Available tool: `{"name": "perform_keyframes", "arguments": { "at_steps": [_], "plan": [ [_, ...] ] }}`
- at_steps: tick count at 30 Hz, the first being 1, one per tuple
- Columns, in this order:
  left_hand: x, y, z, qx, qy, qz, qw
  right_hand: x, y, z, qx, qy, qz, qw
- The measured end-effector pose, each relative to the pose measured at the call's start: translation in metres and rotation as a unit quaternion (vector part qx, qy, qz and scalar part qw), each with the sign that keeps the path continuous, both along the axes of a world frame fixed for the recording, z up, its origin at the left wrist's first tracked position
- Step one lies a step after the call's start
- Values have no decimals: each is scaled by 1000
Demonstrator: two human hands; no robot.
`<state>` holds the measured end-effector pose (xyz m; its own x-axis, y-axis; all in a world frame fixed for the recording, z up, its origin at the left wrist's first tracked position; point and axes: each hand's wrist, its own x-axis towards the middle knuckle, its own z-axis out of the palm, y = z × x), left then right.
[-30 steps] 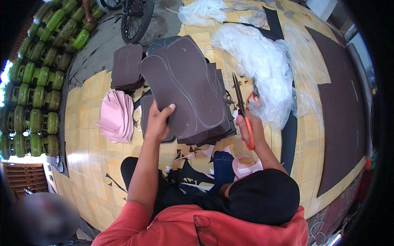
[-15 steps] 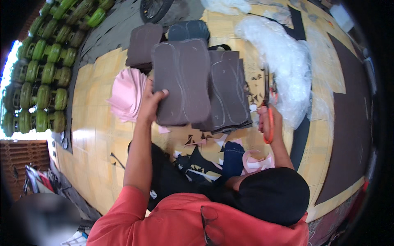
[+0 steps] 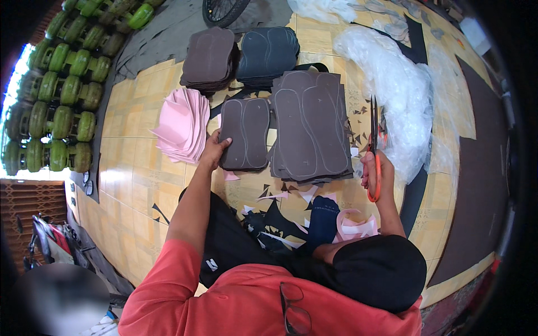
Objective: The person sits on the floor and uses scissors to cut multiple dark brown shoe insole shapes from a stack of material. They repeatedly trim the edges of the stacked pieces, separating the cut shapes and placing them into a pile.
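Gas cylinders [image 3: 63,120], green and stacked in rows, ran out past the picture's left rim, and the folding gate [image 3: 17,213] below them was cut off too. Pink sheets [image 3: 182,126] stood in a fanned pile on the tiled floor [image 3: 129,123], just left of the small brown stack [image 3: 245,134]. The left hand [image 3: 212,151] touched that stack's left edge, thumb on top; its fingers were mostly hidden, so I could not tell whether its grip was clamped or merely resting there. Farther back lay another brown stack [image 3: 208,56] and a dark blue stack [image 3: 268,53]; beyond them the upper edge cut off a bicycle wheel [image 3: 225,21]. Right of the small stack sat the large brown stack [image 3: 309,126], pale curved outlines on its top sheet, its lower sheets mostly covered. Scraps [image 3: 274,221] lay jumbled before the lap, hard to tell apart. The right hand [image 3: 386,168] had its grip closed around the orange handles of the scissors [image 3: 374,131], partly hiding them; the blades pointed away from the person, nearly together. Clear plastic sheeting [image 3: 392,95] lay crumpled beyond, and at far right a dark brown sheet [image 3: 476,185] faded into the black rim.
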<state>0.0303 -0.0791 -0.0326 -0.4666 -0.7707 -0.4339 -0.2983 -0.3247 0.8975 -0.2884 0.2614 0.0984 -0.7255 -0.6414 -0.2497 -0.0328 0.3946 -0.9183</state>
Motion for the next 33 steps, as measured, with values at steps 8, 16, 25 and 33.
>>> {"name": "perform_keyframes", "arguments": {
  "at_steps": [8, 16, 25, 33],
  "plan": [
    [-50, 39, 35, -501, -301, -38, 810, -2, 1, -8, -6, -19, -12, 1000],
    [-135, 118, 86, -345, -200, -152, 905, -1, -2, -2, -10, 22, -3, 1000],
    [-140, 108, 126, -197, 88, -7, 976, -6, 2, -14, -21, 45, -15, 999],
    [-162, 123, 177, 52, 373, 53, 925, -4, 3, -34, -71, 93, -45, 992]
  ]
}}
